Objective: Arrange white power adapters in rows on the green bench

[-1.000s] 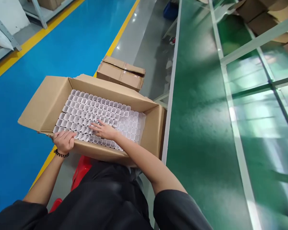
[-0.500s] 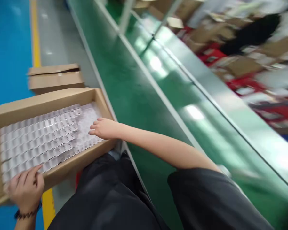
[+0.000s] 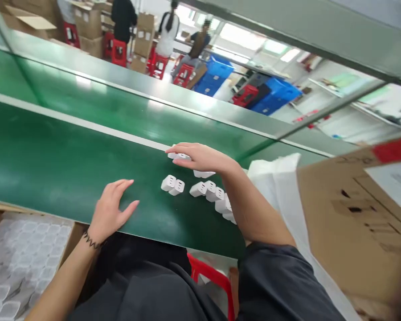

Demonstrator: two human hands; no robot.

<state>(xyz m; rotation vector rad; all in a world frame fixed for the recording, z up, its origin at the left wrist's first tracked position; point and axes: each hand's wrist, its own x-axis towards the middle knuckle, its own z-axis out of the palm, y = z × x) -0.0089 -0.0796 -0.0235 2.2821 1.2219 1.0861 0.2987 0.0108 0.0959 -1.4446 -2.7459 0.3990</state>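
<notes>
Several white charger-like blocks with dark slots lie on the green work surface. A pair of these blocks sits between my hands, and a row of blocks runs beside my right forearm. My right hand is at the far blocks, thumb and fingers apart, partly covering them; whether it touches them I cannot tell. Over the near part of the green surface, my left hand has its thumb and fingers spread, with nothing between them. My right forearm hides part of the row.
At the lower left stands a carton of clear-white plastic pieces. A large cardboard box with white lining rises on the right. A red stool is below the near edge. People, red stools and blue crates are beyond the bench.
My view has swung right from the carton to the green surface. Both hands have left the carton and are now over the bench, where the white blocks have come into view.
</notes>
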